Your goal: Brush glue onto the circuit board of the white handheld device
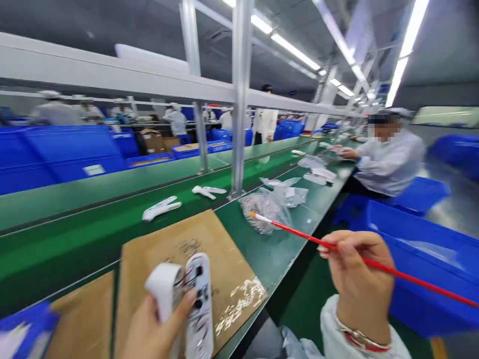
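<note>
At the far left, stacked blue plastic crates [67, 149] stand behind the long green conveyor belt [75, 234]. On the belt lie two white plastic handle-shaped parts [161, 208], apart from each other. Nearer, a flat brown cardboard sheet [224, 259] covers the green bench. Above it the left hand [155, 329] grips an opened white plastic device casing [185, 299], its wiring and dark components exposed. Further right sits a crumpled clear plastic bag [264, 209]. The right hand [359, 284] pinches a thin red-handled brush [299, 234], whose pale tip hovers by the bag. Beyond, a seated co-worker in white [389, 159] works beside a blue bin [422, 239].
</note>
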The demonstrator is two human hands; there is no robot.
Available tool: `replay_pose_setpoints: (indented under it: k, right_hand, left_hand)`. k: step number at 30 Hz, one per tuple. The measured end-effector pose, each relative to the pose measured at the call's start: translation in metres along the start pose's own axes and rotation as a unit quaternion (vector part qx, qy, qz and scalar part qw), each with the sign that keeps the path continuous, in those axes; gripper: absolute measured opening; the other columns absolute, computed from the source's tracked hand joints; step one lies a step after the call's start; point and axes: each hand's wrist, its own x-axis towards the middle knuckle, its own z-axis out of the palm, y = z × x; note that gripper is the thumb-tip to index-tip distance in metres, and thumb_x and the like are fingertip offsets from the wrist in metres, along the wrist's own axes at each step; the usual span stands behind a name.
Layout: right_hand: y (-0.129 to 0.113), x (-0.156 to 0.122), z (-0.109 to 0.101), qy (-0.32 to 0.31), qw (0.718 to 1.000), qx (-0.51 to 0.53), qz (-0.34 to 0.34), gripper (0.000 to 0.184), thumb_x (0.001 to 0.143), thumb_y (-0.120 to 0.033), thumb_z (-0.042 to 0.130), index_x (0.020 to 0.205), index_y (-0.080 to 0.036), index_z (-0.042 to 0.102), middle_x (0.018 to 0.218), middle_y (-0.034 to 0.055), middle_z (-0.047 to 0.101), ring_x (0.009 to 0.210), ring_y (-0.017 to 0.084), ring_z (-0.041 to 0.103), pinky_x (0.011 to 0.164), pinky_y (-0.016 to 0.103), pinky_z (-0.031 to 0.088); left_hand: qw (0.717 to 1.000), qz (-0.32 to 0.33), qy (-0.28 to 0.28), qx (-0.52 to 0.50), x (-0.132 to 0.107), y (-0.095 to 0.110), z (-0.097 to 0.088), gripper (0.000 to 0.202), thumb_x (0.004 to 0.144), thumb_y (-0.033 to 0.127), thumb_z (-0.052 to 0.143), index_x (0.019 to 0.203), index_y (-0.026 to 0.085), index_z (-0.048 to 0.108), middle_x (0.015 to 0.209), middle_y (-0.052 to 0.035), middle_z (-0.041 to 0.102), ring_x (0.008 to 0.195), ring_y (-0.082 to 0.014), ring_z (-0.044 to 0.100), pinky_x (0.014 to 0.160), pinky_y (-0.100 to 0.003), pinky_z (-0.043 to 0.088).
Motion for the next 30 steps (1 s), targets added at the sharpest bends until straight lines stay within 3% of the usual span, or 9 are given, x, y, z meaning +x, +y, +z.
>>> replay_pose_setpoints:
  k: [5,10,19,23,25,28,30]
  right_hand:
    - [-0.006,-0.017,0.013,-0.142,0.988,0.021,0.050,0.018,0.077,-0.008,0.069,0.085,-0.021,0.060,0.079,0.0038,0.068,0.072,0.018,0.065,0.055,0.026,0.057]
    - [-0.009,-0.025,0.027,-0.251,0.967,0.044,0.024,0.022,0.078,-0.005,0.065,0.088,-0.023,0.060,0.079,0.0040,0.069,0.069,0.020,0.064,0.058,0.034,0.058]
    - [-0.019,-0.018,0.024,-0.335,0.941,-0.048,0.025,0.020,0.079,-0.006,0.063,0.082,-0.023,0.056,0.079,0.0022,0.068,0.073,0.018,0.066,0.061,0.025,0.057]
    - [-0.022,-0.011,0.020,-0.375,0.911,-0.172,0.008,0.012,0.080,-0.014,0.065,0.077,-0.023,0.058,0.080,0.0010,0.068,0.072,0.016,0.066,0.059,0.019,0.055]
    - [-0.023,-0.010,0.019,-0.362,0.906,-0.220,0.002,0.008,0.081,-0.019,0.066,0.076,-0.023,0.060,0.080,0.0003,0.068,0.068,0.015,0.066,0.057,0.017,0.054]
    - [-0.027,-0.014,0.016,-0.300,0.942,-0.150,-0.017,0.012,0.078,-0.015,0.067,0.080,-0.024,0.059,0.078,0.0003,0.068,0.071,0.017,0.066,0.064,0.022,0.056]
    - [-0.028,-0.018,0.016,-0.326,0.940,-0.093,-0.029,0.019,0.076,-0.009,0.066,0.085,-0.024,0.058,0.080,0.0017,0.068,0.076,0.020,0.067,0.067,0.028,0.058]
  left_hand:
    - [1.000,0.012,-0.013,0.000,-0.015,0.013,0.004,0.053,0.066,0.047,0.073,0.105,0.014,0.060,0.105,-0.0107,0.068,0.096,-0.0264,0.063,0.079,-0.034,0.051]
    - [1.000,0.022,-0.017,0.014,-0.022,0.019,0.005,0.050,0.069,0.043,0.072,0.108,0.014,0.060,0.108,-0.0120,0.067,0.099,-0.0265,0.062,0.079,-0.033,0.050]
    - [0.999,0.027,0.000,0.032,-0.029,0.025,0.003,0.044,0.067,0.041,0.072,0.101,0.015,0.062,0.100,-0.0103,0.069,0.092,-0.0262,0.064,0.078,-0.034,0.050]
    - [0.999,0.026,-0.005,0.023,-0.025,0.022,0.002,0.046,0.069,0.041,0.071,0.105,0.015,0.059,0.104,-0.0102,0.068,0.097,-0.0256,0.063,0.083,-0.036,0.048]
    - [1.000,0.029,-0.001,0.010,-0.022,0.021,0.000,0.046,0.069,0.041,0.071,0.105,0.015,0.058,0.105,-0.0099,0.068,0.098,-0.0249,0.062,0.085,-0.035,0.047]
    - [0.999,0.031,0.006,-0.042,-0.015,0.021,-0.002,0.046,0.069,0.039,0.072,0.105,0.015,0.057,0.103,-0.0089,0.067,0.093,-0.0233,0.063,0.081,-0.034,0.048]
    - [0.995,0.025,0.013,-0.099,-0.011,0.022,-0.001,0.046,0.069,0.036,0.073,0.106,0.015,0.054,0.101,-0.0083,0.067,0.090,-0.0223,0.064,0.078,-0.033,0.049]
